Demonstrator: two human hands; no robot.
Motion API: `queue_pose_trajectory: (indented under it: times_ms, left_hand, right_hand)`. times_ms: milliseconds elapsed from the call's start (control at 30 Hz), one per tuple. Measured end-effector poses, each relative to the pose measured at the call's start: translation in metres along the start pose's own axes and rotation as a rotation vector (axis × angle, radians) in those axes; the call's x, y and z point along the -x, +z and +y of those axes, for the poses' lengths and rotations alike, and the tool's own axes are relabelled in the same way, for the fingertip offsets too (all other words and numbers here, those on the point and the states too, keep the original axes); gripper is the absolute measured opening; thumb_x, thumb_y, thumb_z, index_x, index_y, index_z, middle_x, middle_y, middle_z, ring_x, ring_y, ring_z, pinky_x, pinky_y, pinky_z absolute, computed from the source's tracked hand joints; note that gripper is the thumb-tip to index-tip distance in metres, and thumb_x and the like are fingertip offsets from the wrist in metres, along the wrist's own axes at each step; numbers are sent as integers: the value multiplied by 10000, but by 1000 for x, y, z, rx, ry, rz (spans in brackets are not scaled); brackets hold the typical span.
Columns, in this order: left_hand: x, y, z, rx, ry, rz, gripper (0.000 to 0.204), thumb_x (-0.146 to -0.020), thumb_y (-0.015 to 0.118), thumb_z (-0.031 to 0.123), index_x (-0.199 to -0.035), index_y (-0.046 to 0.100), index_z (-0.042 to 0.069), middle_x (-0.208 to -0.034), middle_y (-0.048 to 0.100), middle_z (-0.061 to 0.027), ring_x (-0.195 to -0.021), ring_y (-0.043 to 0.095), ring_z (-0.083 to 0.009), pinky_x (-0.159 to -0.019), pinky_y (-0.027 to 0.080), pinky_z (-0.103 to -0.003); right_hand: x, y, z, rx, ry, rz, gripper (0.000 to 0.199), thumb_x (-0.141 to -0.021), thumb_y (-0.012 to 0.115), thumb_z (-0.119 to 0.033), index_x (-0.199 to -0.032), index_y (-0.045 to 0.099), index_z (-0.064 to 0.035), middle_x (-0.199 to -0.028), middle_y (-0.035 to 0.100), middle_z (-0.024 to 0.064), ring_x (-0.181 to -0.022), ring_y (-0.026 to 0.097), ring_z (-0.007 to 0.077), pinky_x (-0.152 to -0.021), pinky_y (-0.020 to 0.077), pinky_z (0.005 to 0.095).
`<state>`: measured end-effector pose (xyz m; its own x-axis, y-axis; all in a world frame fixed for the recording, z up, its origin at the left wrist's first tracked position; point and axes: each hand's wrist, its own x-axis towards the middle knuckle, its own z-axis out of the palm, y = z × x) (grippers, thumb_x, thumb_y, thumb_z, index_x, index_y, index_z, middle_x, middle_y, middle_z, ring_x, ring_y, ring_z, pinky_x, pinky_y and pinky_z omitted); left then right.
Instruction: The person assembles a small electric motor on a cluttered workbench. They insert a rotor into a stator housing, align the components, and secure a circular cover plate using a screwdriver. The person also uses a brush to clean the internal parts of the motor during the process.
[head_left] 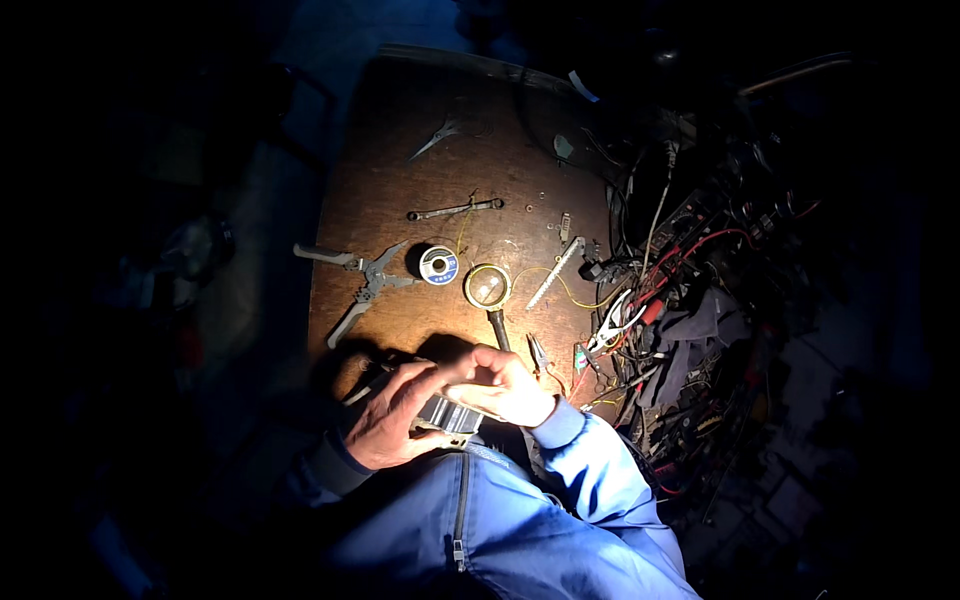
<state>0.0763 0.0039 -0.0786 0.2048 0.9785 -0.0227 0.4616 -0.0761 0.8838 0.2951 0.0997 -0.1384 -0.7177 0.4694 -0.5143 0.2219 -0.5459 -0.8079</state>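
Close to my body, at the near edge of the table, my left hand [388, 418] is closed around a grey ribbed metal block [447, 414], its thumb along the near side. My right hand [517, 388] reaches over the same block from the right. Its fingers are bent together above the block's far side, and whatever they pinch is hidden. Just beyond the hands lies a magnifying glass [488, 288] with a dark handle. A pair of long-nosed pliers [539, 352] rests beside my right hand.
Wire strippers [371, 281] lie spread at the left, by a solder spool [438, 265]. Farther off are a wrench [455, 210] and scissors [436, 138]. A pale serrated strip [556, 272] lies at the right, near tangled cables [690, 240] and white-handled pliers [617, 322]. Surroundings are dark.
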Motion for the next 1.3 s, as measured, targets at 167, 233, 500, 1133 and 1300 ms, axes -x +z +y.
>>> queue_pose_trajectory:
  times_ms: [167,233,500,1133,1300]
  left_hand:
    - [1,-1,-2,-2,-43,6,1009,-663,989,135,-1517,460,36,-1398,545,-209,-1214,619,-366,-1032,537,-439]
    - [1,-1,-1,17,-38,4,998,-663,984,128,-1512,468,35,-1394,546,-209,-1211,618,-369,-1034,536,-443]
    - [-5,0,-2,13,-45,-1,983,-663,985,140,-1499,478,32,-1386,545,-201,-1208,615,-361,-1008,545,-445]
    - [-10,-2,2,-49,-57,-32,971,-680,987,181,-1503,489,50,-1416,533,-195,-1239,600,-379,-1034,531,-456]
    - [-8,0,-3,-16,-63,3,949,-693,982,182,-1499,499,48,-1414,534,-189,-1238,605,-376,-1035,533,-446]
  right_hand:
    - [-6,-1,-14,218,-99,-13,366,-914,854,-343,-917,647,-40,-806,579,18,-736,562,97,-630,466,302]
    - [-4,-2,-13,64,-85,-35,353,-926,839,-330,-916,644,-36,-812,576,20,-740,565,98,-634,467,305]
    - [-5,-12,-20,-67,-73,-100,364,-929,848,-330,-928,667,-14,-829,648,31,-775,580,86,-640,467,308]
    - [-4,-21,-8,-60,-22,-141,251,-966,811,-176,-1104,677,-15,-937,607,-34,-862,558,53,-750,505,268]
    - [-16,-8,-9,252,-150,-2,285,-951,824,-254,-1041,713,-8,-911,630,26,-809,586,108,-704,498,292]
